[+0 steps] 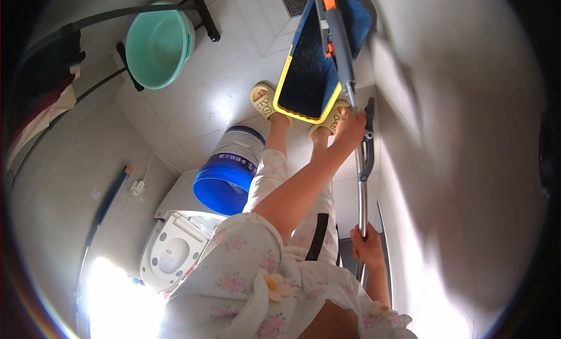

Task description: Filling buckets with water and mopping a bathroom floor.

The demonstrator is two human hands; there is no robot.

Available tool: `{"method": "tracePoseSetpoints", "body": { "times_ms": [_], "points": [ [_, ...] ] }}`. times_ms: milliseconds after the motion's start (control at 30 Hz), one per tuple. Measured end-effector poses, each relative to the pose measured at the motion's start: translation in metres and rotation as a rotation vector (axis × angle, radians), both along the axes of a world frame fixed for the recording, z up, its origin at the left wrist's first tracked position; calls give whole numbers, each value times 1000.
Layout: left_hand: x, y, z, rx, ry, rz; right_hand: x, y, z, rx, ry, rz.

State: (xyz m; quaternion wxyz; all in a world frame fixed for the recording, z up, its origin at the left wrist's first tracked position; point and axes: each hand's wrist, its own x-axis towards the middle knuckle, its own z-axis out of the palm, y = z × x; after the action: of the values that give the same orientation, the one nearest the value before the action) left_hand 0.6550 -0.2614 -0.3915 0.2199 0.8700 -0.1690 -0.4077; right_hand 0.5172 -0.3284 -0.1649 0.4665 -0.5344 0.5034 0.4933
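My left hand point(349, 130) is closed around the metal pole of a sponge mop point(362, 204), just beside its dark lever. Closer to my body, my right hand point(367, 246) grips the same pole. The grey and orange upper part of the mop runs away from me over a long mop bucket point(304, 114) with dark insides and a yellow rim. That bucket stands on the floor by my feet, and the mop covers part of it. Whether the mop's far end touches the bucket I cannot tell.
A blue bucket point(225, 184) lies tipped beside my leg. Further left are a mint-green basin point(156, 47) at a black stand point(205, 17) and a toilet point(174, 251) with its lid up. A wall point(467, 134) rises close on the right. A floor drain point(295, 4) is far ahead.
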Motion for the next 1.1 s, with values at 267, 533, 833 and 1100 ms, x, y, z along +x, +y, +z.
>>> {"method": "tracePoseSetpoints", "body": {
  "times_ms": [267,533,833,1100],
  "points": [
    [25,22,-52,-703,580,984,72,-9,2,127,-23,-317],
    [95,117,-147,283,-385,649,74,-14,28,31,146,-379],
    [102,152,-175,303,94,651,123,-9,76,-17,244,-160],
    [84,222,-160,415,160,824,138,-4,86,102,76,-351]
  ]
}}
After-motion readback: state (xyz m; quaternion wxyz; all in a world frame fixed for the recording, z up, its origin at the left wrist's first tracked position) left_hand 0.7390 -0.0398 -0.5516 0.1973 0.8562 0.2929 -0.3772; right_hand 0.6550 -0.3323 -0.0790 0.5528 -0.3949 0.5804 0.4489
